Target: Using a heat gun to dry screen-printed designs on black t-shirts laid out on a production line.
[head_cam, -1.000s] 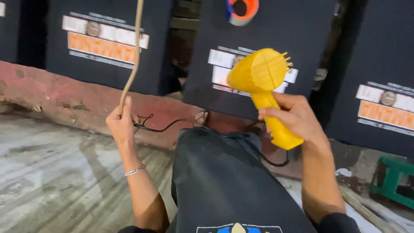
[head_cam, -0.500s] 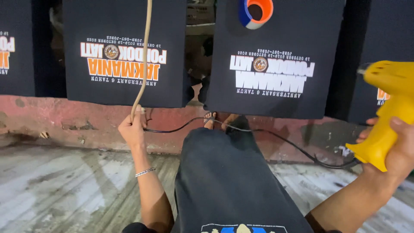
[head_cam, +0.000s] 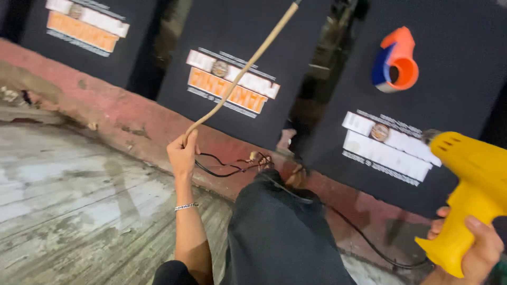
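Observation:
My left hand (head_cam: 182,153) is raised and closed on the lower end of a thin tan stick (head_cam: 240,71) that slants up to the right, out of the top of the view. A bracelet sits on that wrist. My right hand (head_cam: 472,250) grips the handle of a yellow heat gun (head_cam: 467,192) at the far right edge, its nozzle aimed left toward the hanging black cloths. A black cord (head_cam: 364,240) runs from the gun down along the ledge. My dark trouser leg (head_cam: 280,237) stretches forward between both arms.
Black printed cloth panels (head_cam: 232,63) hang in a row along the back above a reddish ledge (head_cam: 121,119). An orange and blue tape dispenser (head_cam: 396,60) sits against the right panel. Worn grey plank flooring (head_cam: 68,195) lies on the left.
The view has swung and tilted. My right hand with the heat gun moved from the centre to the far right edge. My left hand keeps hold of the stick.

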